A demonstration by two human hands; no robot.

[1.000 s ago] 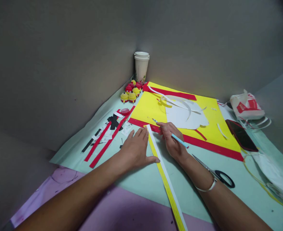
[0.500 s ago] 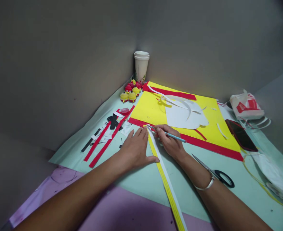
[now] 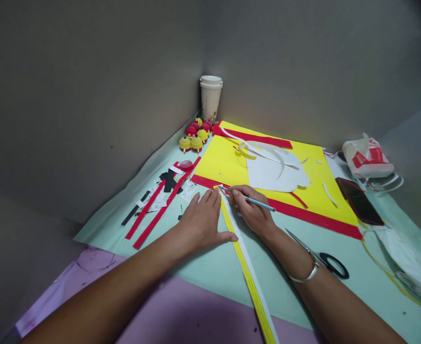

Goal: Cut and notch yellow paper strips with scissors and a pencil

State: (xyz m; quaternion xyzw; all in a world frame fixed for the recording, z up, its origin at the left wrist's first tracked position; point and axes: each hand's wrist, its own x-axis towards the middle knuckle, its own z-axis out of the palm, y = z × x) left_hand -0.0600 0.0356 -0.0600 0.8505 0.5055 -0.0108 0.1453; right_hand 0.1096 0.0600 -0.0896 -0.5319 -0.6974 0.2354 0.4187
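Note:
My left hand lies flat with its fingers stretched out, the fingertips and thumb pressing on a long yellow strip. A white strip runs along the right side of the yellow one. Pinched in my right hand is a slim blue pen-like tool. Its tip meets the strips' far end, just right of my left fingertips. Under that end lies the red edge of a large yellow sheet.
Scissors lie beside my right forearm. Red strips and black scraps are at left. Small red and yellow ornaments stand before a white cup. A phone and a tissue pack sit at right.

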